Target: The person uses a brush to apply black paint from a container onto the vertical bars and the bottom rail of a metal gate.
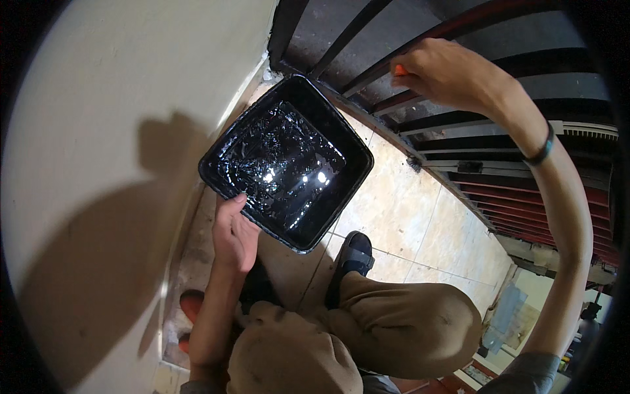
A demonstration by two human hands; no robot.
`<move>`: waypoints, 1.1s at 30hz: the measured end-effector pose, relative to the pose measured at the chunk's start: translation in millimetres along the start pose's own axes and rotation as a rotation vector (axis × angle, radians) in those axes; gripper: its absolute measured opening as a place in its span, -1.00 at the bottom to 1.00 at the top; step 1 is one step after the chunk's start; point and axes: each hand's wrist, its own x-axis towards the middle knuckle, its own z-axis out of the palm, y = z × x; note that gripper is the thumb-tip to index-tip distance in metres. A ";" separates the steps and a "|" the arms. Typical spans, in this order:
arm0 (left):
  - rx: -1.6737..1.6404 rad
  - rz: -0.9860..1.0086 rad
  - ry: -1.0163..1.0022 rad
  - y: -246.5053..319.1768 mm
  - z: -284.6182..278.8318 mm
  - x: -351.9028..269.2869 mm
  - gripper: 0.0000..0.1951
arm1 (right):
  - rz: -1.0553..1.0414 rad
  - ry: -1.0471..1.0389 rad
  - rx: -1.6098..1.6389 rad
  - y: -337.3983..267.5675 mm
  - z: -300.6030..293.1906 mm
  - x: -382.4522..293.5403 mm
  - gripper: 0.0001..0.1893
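Observation:
A square black tray (357,167) with wet, glossy black contents is tilted in front of me, its near left rim held by my left hand (235,234), thumb over the edge. My right hand (421,71) is raised at the upper right, in front of the dark metal bars, closed around a small orange object (401,70). Most of that object is hidden by my fingers, so its kind cannot be told. A dark band circles my right wrist.
A pale wall (118,74) rises at the left. The barred metal gate (443,118) runs along the right above the tiled floor (393,197). My sandalled foot (358,253) is below the tray; red-orange objects (191,304) lie by the wall.

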 end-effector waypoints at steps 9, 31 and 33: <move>-0.002 0.008 0.053 -0.3 -9.4 -6.6 -0.48 | 0.201 0.105 0.045 22.9 -30.6 -17.2 -0.67; -0.057 -0.017 -0.010 0.3 1.2 -2.8 -0.43 | 0.344 0.372 -0.060 -78.3 60.4 -58.1 -0.75; -0.048 -0.017 -0.003 1.7 -4.9 -5.0 -0.45 | 0.487 0.385 0.058 -75.0 34.8 -70.9 -0.75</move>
